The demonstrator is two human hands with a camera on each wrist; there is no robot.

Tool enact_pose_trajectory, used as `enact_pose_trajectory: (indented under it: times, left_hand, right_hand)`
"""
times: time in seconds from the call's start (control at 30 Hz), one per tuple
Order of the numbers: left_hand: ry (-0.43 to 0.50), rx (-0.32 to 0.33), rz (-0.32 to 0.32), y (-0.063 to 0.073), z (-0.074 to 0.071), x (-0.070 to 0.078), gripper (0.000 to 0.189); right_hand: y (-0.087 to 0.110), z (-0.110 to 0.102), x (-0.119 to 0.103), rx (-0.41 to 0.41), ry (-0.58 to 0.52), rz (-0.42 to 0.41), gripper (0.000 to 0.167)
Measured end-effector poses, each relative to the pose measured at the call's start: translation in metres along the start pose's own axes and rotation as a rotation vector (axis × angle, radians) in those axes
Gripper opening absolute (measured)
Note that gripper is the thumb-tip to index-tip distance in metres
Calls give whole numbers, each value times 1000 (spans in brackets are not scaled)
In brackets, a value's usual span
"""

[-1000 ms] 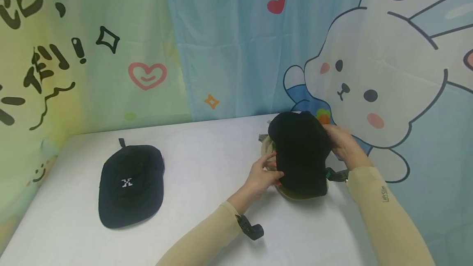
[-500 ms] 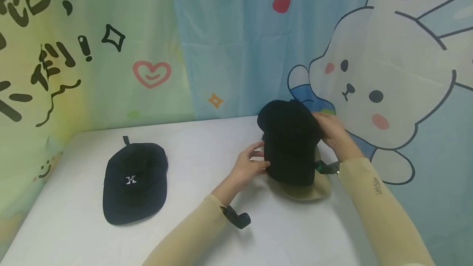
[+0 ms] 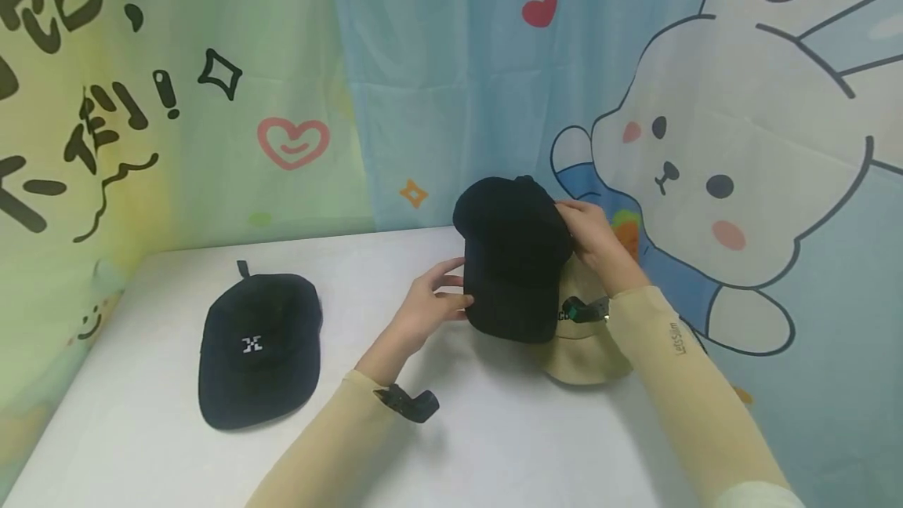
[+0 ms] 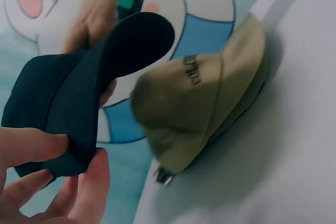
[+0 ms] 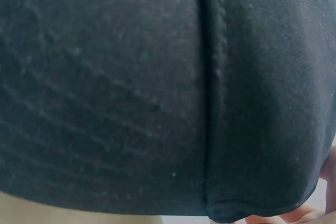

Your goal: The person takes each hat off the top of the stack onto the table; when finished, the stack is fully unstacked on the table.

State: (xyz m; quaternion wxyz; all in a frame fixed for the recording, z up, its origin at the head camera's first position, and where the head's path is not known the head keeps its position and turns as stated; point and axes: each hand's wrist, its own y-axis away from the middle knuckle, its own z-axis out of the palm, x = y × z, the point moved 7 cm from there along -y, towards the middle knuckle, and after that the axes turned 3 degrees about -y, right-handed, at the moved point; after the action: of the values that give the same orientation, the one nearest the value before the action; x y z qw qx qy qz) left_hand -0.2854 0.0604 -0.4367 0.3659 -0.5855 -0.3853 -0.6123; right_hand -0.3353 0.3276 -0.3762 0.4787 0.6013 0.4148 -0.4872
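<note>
Currently, the left hand (image 3: pixel 423 304) pinches the left edge of a black cloth baseball cap (image 3: pixel 511 257); the right hand (image 3: pixel 592 234) grips its crown from the right, fingertips largely hidden. The cap is clear of the white tabletop (image 3: pixel 494 429), near but apart from a beige cloth cap with dark lettering (image 3: pixel 589 363). The step in hand appears to be a two-handed carry; the next move likely calls for even support from both hands. Well apart, at left, lies a dark navy cloth cap with a small white emblem (image 3: pixel 261 367).
</note>
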Motion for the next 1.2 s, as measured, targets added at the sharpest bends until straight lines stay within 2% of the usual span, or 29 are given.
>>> enact_pose_trajectory:
  times: [0.17, 0.33, 0.6, 0.97, 1.2]
  left_hand:
    - [-65, 33, -4, 8, -24, 5, 61]
    - [-85, 53, 1, 16, -45, 10, 62]
    - [-163, 99, -32, 38, -79, 17, 62]
    - [-258, 148, -61, 65, -113, 7, 62]
    - [-300, 179, -110, 80, -131, -1, 64]
  right_hand:
    - [-5, 26, -1, -20, -31, -5, 56]
    - [-10, 51, -2, -21, -85, -10, 53]
    - [-11, 95, -2, -75, -70, -16, 49]
    - [-6, 142, 10, -129, 2, -49, 51]
    - [-8, 168, 25, -141, 23, -54, 51]
